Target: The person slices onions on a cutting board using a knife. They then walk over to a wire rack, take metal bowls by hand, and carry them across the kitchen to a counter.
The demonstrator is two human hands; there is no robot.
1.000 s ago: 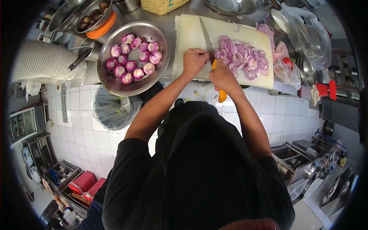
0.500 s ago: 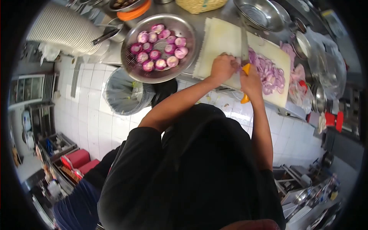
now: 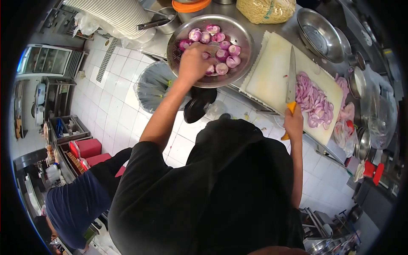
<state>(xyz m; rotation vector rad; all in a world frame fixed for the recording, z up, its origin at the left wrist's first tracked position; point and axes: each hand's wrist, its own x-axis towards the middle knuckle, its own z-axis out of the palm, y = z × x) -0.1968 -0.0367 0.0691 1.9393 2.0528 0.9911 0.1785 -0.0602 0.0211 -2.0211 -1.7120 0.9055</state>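
Observation:
My left hand (image 3: 196,63) reaches into a perforated metal bowl (image 3: 244,67) of peeled purple onions (image 3: 222,55). Its fingers are around an onion, mostly hidden by the hand. On the right, my right hand (image 3: 293,122) is closed on the yellow handle of a knife (image 3: 291,80), whose blade lies over a white cutting board (image 3: 267,72) and points away from me. Sliced onion (image 3: 313,102) is heaped on the board, just right of the blade.
A lined bin (image 3: 153,87) stands below the bowl. Stacked white plates (image 3: 114,19), a bag of noodles (image 3: 265,10) and an empty metal basin (image 3: 321,36) surround the work area. Another person in a blue shirt (image 3: 78,204) bends at lower left.
My left hand has left the board and moved left into the bowl of onions. My right hand still holds the knife, now nearer the board's front edge. The view has turned and shifted left.

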